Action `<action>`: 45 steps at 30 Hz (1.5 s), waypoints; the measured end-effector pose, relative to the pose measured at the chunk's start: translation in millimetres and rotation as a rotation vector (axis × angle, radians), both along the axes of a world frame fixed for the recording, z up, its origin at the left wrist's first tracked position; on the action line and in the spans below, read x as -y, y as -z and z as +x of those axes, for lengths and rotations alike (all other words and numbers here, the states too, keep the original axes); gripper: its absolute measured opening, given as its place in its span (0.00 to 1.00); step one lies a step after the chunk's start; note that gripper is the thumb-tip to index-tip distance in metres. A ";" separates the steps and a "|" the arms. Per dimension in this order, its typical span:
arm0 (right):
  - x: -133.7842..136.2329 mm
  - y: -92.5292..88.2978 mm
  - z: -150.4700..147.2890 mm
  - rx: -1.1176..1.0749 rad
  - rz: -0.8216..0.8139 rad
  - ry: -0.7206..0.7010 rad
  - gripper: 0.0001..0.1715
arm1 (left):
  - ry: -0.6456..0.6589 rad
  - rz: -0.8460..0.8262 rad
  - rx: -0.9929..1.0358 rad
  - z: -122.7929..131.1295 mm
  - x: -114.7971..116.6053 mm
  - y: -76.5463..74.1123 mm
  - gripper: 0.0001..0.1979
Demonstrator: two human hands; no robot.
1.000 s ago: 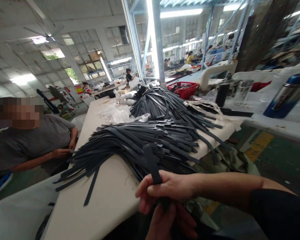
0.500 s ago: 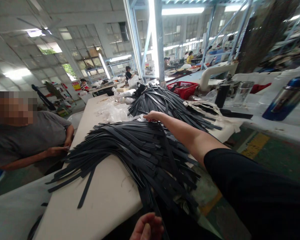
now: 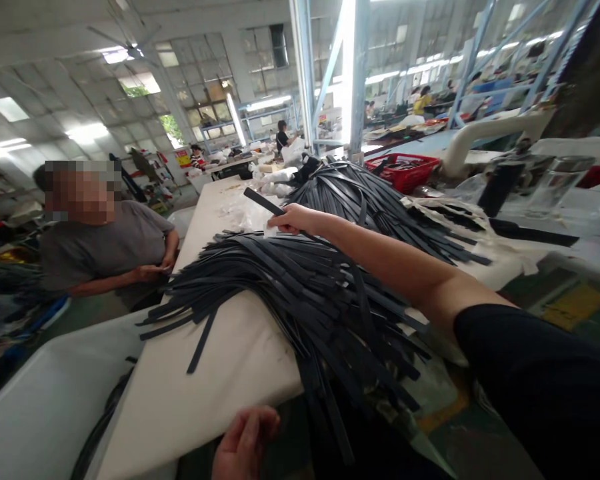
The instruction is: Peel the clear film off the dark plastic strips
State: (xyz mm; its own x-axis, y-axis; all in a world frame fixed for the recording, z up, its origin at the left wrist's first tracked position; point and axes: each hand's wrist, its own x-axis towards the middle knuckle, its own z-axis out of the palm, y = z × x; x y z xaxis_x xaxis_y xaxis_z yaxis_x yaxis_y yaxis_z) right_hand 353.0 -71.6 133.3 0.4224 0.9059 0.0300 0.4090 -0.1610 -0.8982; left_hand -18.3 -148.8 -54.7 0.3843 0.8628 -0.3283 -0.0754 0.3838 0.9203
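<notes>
Stretched out over the table, my right hand (image 3: 295, 219) grips a flat black strap (image 3: 261, 200). One end of the strap sticks out beyond my fingers to the left. Beneath that hand lies a large pile of black straps (image 3: 285, 273), fanned across the table and hanging over its near edge. A second heap of black straps (image 3: 335, 190) sits just behind. My left hand (image 3: 247, 440) is low in the view by the table's front edge, fingers curled toward the thumb, and nothing shows in it.
A person in a grey shirt (image 3: 130, 243) is at the left side of the pale table (image 3: 245, 340). A white bin (image 3: 35, 400) stands at lower left. Clear plastic bags (image 3: 245, 212) lie mid-table. A red basket (image 3: 405, 175) and a glass jar (image 3: 563, 187) are on the right.
My right hand has lifted slightly from the pile, and a strap now sticks out of it. The view has swung left. My left hand stays low, curled.
</notes>
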 end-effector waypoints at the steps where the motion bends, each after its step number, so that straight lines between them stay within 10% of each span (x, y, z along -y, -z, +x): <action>1: 3.0 -2.8 -18.4 -0.016 0.006 -0.074 0.11 | -0.023 0.109 -0.032 2.2 -9.4 -14.0 0.21; 9: 31.7 5.1 -154.7 0.034 -0.002 -0.616 0.09 | -0.128 0.825 -0.305 16.2 -61.8 -94.2 0.23; 21: -10.2 42.2 -216.1 0.038 -0.033 -0.614 0.09 | -0.088 0.127 0.105 -30.2 -27.2 -32.8 0.23; 33: -10.9 58.3 -242.7 0.077 -0.062 -0.684 0.09 | 0.197 0.091 -0.068 -43.6 -12.0 -26.4 0.15; 35: -8.0 64.7 -240.4 0.003 -0.075 -0.720 0.10 | 0.078 0.043 -0.024 -58.9 -22.7 -35.6 0.12; 40: 23.7 87.6 -226.3 -0.280 -0.117 -0.920 0.27 | -0.767 0.156 0.300 -163.6 -50.4 -99.9 0.16; 45: 74.3 99.6 -234.9 -0.355 -0.277 -1.056 0.27 | -0.942 0.289 0.480 -210.7 -29.9 -126.5 0.22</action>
